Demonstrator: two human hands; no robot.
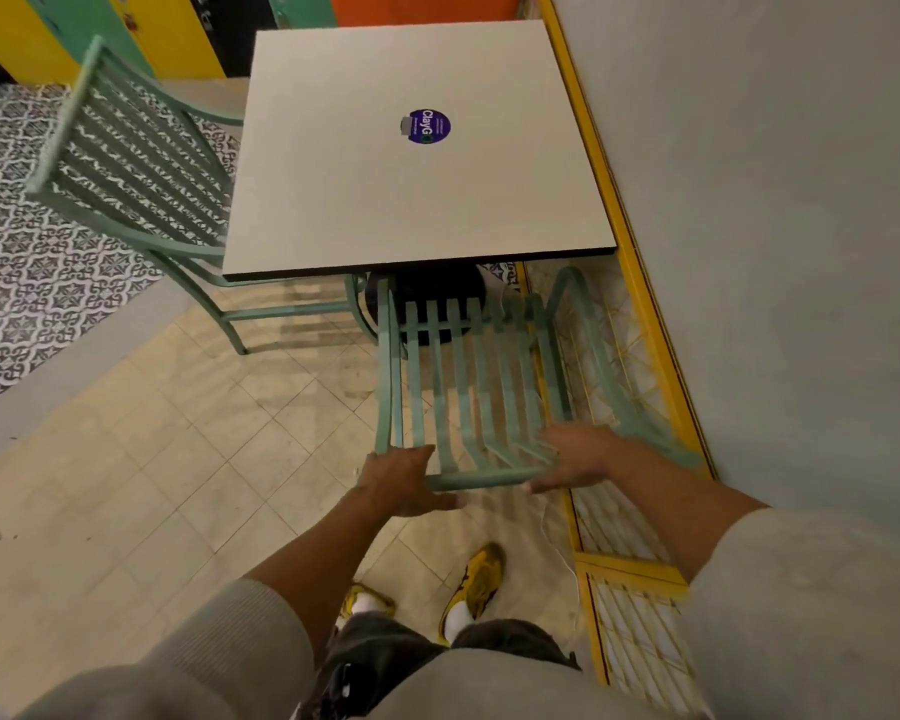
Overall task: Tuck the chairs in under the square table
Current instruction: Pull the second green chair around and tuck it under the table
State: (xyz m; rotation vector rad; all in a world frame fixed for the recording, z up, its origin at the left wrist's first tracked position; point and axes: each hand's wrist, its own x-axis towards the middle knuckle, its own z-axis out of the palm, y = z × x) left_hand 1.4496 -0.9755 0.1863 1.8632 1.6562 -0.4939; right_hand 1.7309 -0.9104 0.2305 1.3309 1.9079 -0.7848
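A square beige table (333, 210) with a round purple sticker stands ahead of me on a black base. A green slatted chair (468, 376) sits at its near side, seat hidden under the tabletop, backrest towards me. My left hand (401, 483) grips the left end of the backrest's top rail. At the rail's right end, my right hand (575, 462) holds on and looks blurred. A second green chair (136, 163) stands at the table's left side, its seat partly under the tabletop.
A grey wall (775, 252) with a yellow-framed mesh panel (640, 631) runs close along the right of the chair. Beige floor tiles (152, 485) spread to the left, patterned tiles (32, 267) beyond. My yellow shoes (476, 584) are just behind the chair.
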